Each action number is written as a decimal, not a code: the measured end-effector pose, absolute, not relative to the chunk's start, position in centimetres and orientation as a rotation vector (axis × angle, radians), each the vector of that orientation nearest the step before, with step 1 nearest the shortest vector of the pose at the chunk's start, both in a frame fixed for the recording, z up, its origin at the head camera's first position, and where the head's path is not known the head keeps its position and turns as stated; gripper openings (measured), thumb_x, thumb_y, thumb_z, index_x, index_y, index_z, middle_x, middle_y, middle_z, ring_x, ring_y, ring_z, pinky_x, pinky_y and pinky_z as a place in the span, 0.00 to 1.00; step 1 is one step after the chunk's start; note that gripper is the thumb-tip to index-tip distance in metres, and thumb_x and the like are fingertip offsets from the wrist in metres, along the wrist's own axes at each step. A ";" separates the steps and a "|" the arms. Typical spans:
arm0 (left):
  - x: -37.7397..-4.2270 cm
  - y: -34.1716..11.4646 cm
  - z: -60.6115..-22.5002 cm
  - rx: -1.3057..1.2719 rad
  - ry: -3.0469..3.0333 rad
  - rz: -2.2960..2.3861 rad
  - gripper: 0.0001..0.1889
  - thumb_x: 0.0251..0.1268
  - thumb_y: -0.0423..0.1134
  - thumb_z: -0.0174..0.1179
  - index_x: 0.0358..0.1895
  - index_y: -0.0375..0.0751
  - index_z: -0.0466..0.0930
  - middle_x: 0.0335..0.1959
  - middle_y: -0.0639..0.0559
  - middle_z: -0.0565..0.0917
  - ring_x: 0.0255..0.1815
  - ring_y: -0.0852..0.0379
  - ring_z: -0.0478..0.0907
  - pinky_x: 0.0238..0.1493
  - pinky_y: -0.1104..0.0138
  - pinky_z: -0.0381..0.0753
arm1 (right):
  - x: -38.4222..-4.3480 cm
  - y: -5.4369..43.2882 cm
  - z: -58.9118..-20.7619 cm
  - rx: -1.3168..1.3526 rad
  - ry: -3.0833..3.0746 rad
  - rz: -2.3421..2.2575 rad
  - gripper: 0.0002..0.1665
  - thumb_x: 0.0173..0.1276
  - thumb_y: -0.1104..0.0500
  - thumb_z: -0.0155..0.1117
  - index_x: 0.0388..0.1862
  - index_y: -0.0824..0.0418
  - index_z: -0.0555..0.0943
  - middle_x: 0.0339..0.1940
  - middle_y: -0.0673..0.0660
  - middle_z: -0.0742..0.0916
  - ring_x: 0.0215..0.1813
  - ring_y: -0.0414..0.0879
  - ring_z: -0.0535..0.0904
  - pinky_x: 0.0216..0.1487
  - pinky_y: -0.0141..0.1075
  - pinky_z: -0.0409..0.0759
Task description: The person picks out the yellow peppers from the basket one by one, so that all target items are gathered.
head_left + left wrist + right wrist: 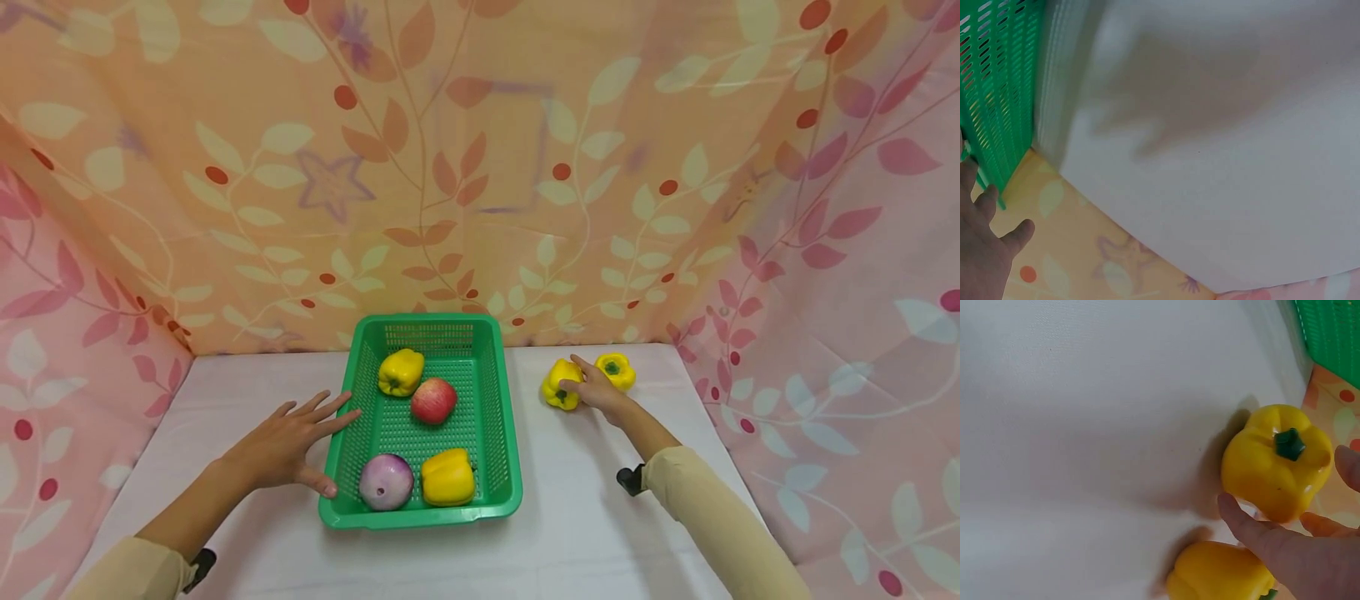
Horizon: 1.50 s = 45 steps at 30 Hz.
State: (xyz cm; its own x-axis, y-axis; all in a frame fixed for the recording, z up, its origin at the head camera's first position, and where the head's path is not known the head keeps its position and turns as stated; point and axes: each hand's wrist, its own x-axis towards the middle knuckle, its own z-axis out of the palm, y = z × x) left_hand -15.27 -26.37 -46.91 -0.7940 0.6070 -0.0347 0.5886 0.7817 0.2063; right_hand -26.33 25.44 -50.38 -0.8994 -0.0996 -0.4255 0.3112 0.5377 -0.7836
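Observation:
My right hand (600, 392) is at a yellow bell pepper (562, 384) on the table, right of the green basket (512, 467). In the right wrist view its fingers lie fairly straight beside that pepper (1275, 464), the thumb on the far side; firm contact cannot be made out. Just right of the hand sits a second yellow bell pepper (616, 372). My left hand (288, 442) hovers with spread fingers at the basket's left rim, holding nothing. Inside the basket are a yellow pepper (401, 372) at the back, a red apple (433, 401), a purple onion (386, 482) and another yellow pepper (447, 477).
A white cloth (585, 517) covers the table. Floral curtains (480, 167) enclose it at the back and on both sides. The basket's raised, perforated wall (1004, 94) stands close to the left hand.

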 end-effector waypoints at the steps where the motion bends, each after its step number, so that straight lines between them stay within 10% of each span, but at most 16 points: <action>1: -15.3 -26.4 -46.9 0.967 2.872 0.280 0.58 0.38 0.75 0.69 0.75 0.48 0.66 0.77 0.42 0.62 0.74 0.29 0.58 0.60 0.27 0.61 | -26.3 25.4 -50.1 0.168 2.367 -1.307 0.46 0.75 0.52 0.58 0.83 0.57 0.46 0.81 0.67 0.52 0.79 0.65 0.49 0.75 0.60 0.54; 24: -15.2 -26.5 -47.0 0.970 2.877 0.299 0.57 0.38 0.75 0.69 0.74 0.47 0.66 0.76 0.42 0.63 0.74 0.29 0.58 0.60 0.27 0.61 | -23.5 17.0 -41.0 -0.562 2.172 -1.225 0.54 0.66 0.49 0.70 0.82 0.49 0.50 0.83 0.52 0.53 0.80 0.61 0.51 0.74 0.54 0.59; 45: -15.4 -26.5 -47.1 0.963 2.874 0.288 0.58 0.37 0.76 0.67 0.74 0.48 0.66 0.77 0.41 0.62 0.74 0.29 0.58 0.60 0.27 0.61 | -22.6 10.6 -42.2 -0.518 1.835 -0.954 0.55 0.62 0.55 0.75 0.81 0.49 0.55 0.79 0.61 0.60 0.74 0.64 0.64 0.56 0.59 0.79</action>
State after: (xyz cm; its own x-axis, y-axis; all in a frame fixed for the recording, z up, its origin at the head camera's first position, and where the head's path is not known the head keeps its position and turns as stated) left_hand -15.36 -26.50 -47.12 -0.7956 0.6050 -0.0312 0.5868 0.7825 0.2083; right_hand -22.60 10.59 -42.16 -0.4421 -0.6988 -0.5624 0.0584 0.6032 -0.7954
